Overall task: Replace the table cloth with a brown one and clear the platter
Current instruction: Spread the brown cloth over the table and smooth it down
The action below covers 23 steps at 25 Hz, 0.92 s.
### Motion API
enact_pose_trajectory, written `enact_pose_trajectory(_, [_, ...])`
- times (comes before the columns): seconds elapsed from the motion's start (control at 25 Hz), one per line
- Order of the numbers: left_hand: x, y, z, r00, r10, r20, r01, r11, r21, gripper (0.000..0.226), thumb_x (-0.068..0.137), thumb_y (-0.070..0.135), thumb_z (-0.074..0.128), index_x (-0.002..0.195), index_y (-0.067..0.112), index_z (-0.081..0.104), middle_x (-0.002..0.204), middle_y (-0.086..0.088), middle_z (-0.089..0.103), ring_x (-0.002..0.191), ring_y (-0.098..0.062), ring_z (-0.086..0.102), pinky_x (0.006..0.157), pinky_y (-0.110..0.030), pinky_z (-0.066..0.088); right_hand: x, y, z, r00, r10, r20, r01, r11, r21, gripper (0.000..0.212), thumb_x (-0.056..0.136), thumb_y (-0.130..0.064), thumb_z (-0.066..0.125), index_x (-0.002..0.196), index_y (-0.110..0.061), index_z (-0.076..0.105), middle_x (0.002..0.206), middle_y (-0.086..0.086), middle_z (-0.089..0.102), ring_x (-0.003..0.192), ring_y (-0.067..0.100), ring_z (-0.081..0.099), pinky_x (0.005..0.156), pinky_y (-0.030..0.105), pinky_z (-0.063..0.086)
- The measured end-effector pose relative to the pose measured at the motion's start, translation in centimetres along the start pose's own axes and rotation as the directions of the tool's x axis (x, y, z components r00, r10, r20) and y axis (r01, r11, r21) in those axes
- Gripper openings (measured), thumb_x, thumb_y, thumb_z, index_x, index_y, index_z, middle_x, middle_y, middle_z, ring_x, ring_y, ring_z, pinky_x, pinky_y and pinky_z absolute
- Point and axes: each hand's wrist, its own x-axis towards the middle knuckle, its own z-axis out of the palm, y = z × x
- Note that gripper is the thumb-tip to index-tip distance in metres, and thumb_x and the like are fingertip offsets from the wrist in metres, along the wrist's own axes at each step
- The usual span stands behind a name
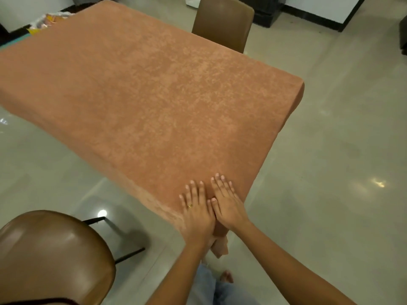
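A brown, plush table cloth covers the whole table top and hangs over its edges. Both my hands lie flat on it at the near corner, side by side with fingers straight and spread. My left hand wears a ring; my right hand touches it at the thumb side. Below the hands a fold of the cloth hangs down off the corner. No platter shows on the table.
A brown chair stands at the near left, another brown chair at the table's far right side. A crumpled bag or wrapper lies beyond the far left corner. Glossy floor tiles surround the table. My foot is under the corner.
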Motion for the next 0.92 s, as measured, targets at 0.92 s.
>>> enact_pose_trajectory(0.92, [6.5, 11.9, 6.2, 0.909, -0.377, -0.179, 0.387, 0.922, 0.022, 0.06, 0.089, 0.029, 0.024, 0.147, 0.015, 0.034, 0.152, -0.01, 0.034, 0.142, -0.025, 0.028, 0.116, -0.041, 0.006, 8.8, 12.7, -4.6, 0.882, -0.446, 0.152, 0.454, 0.891, -0.023, 0.058, 0.092, -0.033, 0.036, 0.145, -0.009, 0.038, 0.151, 0.007, 0.037, 0.141, 0.02, 0.032, 0.115, 0.037, 0.012])
